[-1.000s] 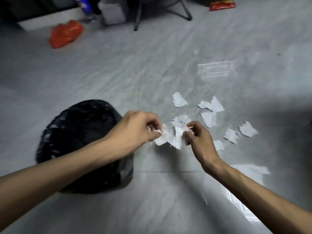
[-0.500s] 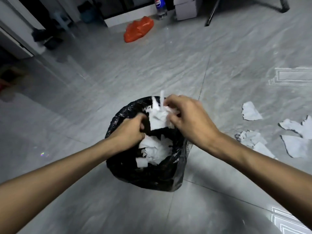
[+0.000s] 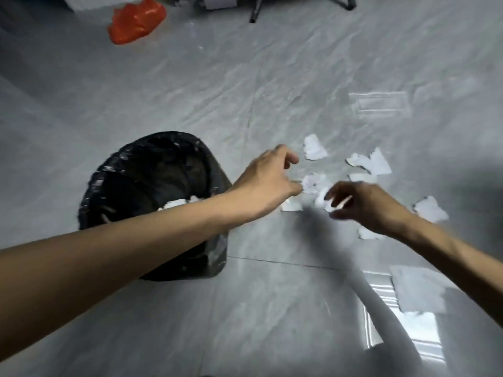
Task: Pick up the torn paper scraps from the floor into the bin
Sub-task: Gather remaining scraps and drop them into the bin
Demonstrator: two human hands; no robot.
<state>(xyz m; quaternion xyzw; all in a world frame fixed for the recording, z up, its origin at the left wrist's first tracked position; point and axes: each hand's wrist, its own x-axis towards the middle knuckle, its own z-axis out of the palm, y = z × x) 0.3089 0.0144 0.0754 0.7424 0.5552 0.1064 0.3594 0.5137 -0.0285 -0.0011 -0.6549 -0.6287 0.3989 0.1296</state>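
A bin lined with a black bag [image 3: 122,175] stands on the grey floor at centre left, with white scraps [image 3: 178,203] showing inside it. Several torn white paper scraps [image 3: 314,151] lie on the floor to its right. My left hand [image 3: 269,180] reaches past the bin's right side toward a crumpled scrap [image 3: 313,182], fingers apart and empty. To the right, my right hand [image 3: 364,205] hovers over the scraps, fingers spread and blurred, holding nothing. More scraps lie beside it [image 3: 431,209] and under its wrist [image 3: 367,234].
An orange plastic bag [image 3: 136,20] lies at the far left. A dark stand leg [image 3: 254,10] and a box stand along the top edge. Bright window reflections [image 3: 408,317] shine on the glossy tiles at lower right.
Both hands carried a bunch of scraps from the floor to the bin and let it go there. They have swung back right and now hover empty over the remaining scraps.
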